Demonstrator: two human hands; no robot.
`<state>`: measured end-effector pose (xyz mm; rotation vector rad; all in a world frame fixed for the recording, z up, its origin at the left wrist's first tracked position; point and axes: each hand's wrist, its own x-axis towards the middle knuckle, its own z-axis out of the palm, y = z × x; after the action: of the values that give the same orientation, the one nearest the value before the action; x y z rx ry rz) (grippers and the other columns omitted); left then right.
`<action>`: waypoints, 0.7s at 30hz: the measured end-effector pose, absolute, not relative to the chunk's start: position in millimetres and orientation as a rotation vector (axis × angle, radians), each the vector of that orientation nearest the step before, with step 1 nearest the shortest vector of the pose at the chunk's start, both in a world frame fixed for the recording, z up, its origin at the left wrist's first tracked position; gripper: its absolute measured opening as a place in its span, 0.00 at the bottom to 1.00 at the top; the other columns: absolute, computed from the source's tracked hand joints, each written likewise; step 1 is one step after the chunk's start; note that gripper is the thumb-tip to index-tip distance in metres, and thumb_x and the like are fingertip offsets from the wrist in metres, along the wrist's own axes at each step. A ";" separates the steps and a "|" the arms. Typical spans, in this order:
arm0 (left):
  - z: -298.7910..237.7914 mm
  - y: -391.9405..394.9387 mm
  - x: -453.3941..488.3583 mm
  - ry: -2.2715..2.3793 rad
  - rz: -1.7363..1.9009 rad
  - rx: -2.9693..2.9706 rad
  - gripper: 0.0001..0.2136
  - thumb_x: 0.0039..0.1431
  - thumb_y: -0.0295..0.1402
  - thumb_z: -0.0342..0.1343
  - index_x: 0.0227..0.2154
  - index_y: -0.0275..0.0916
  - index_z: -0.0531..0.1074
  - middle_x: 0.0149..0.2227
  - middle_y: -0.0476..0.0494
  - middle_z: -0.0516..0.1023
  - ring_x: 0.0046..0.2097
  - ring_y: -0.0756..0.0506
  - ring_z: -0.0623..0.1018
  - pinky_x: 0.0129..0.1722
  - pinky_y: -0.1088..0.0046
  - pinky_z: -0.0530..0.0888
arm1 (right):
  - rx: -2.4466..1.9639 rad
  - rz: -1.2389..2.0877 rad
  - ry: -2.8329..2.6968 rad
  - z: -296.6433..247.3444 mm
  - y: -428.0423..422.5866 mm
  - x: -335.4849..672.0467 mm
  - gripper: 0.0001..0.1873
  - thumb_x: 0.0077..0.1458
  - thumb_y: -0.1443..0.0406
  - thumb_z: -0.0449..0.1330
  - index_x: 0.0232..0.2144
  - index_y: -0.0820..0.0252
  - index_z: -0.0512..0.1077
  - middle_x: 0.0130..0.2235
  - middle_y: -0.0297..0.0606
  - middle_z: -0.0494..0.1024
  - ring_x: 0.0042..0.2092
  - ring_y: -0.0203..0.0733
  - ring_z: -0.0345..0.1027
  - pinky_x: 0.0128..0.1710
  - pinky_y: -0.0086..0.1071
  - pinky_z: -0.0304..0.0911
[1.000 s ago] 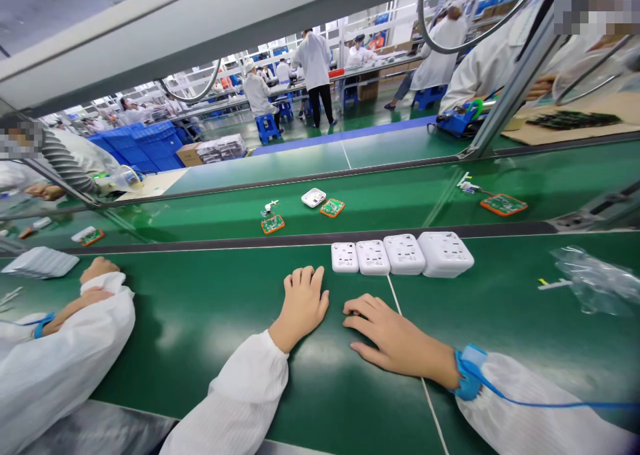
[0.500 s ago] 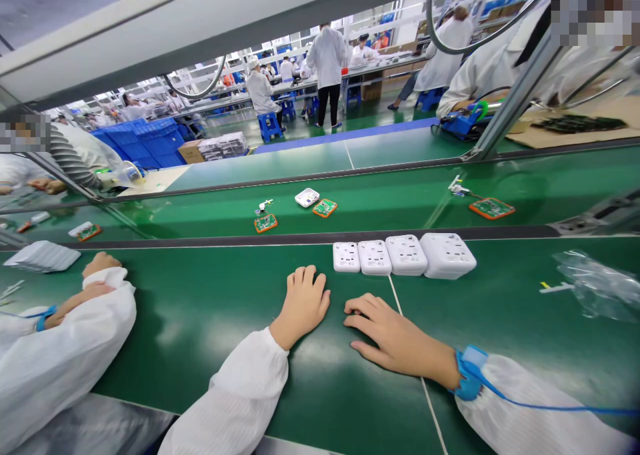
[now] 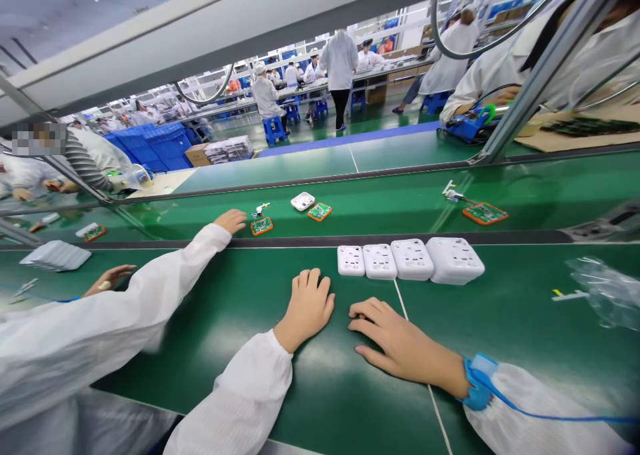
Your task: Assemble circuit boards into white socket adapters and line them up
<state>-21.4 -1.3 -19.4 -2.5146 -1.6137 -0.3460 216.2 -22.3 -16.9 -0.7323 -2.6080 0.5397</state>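
Observation:
My left hand (image 3: 309,307) rests palm down on the green bench top (image 3: 320,388), fingers spread and holding nothing. To its right my right hand (image 3: 395,338) lies on the same surface, fingers apart and slightly bent, with nothing in it. A blue wrist strap (image 3: 479,380) with a cord circles my right wrist. Just beyond my hands stand stacks of white plastic covers (image 3: 413,260) in a row, apart from both hands. The rightmost stack is the tallest.
Along the conveyor belt (image 3: 390,202) sit green circuit boards with orange edges (image 3: 485,213) and a white cover (image 3: 303,201). A co-worker's hand (image 3: 231,221) reaches over the belt from the left. A clear plastic bag (image 3: 607,288) lies at right, another cover stack (image 3: 56,256) at far left.
The co-worker's arm at left has stretched out toward a circuit board on the belt. Boards on the belt have shifted slightly left relative to the bench. My hands stay in place.

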 end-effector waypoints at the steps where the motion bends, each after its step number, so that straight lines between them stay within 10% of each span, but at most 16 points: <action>1: -19.2 -1.3 -21.3 -1.616 -0.339 -2.507 0.11 0.68 0.32 0.52 0.50 0.36 0.69 0.53 0.34 0.68 0.55 0.34 0.66 0.51 0.53 0.70 | -0.729 0.547 -2.608 -17.3 -22.1 216.4 0.11 0.65 0.65 0.59 0.49 0.61 0.71 0.55 0.50 0.68 0.53 0.54 0.61 0.52 0.50 0.65; 21: -26.3 10.4 -28.9 -1.477 -0.337 -2.441 0.13 0.70 0.33 0.50 0.52 0.34 0.72 0.55 0.31 0.69 0.54 0.33 0.69 0.49 0.54 0.72 | -0.742 0.341 -2.698 -18.1 -13.1 215.1 0.18 0.63 0.57 0.65 0.49 0.63 0.73 0.54 0.45 0.71 0.52 0.50 0.61 0.51 0.43 0.63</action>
<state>-28.9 10.4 -26.3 -2.4412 -1.4769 -0.3370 215.1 -13.1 -18.1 -0.7423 -2.6981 0.3414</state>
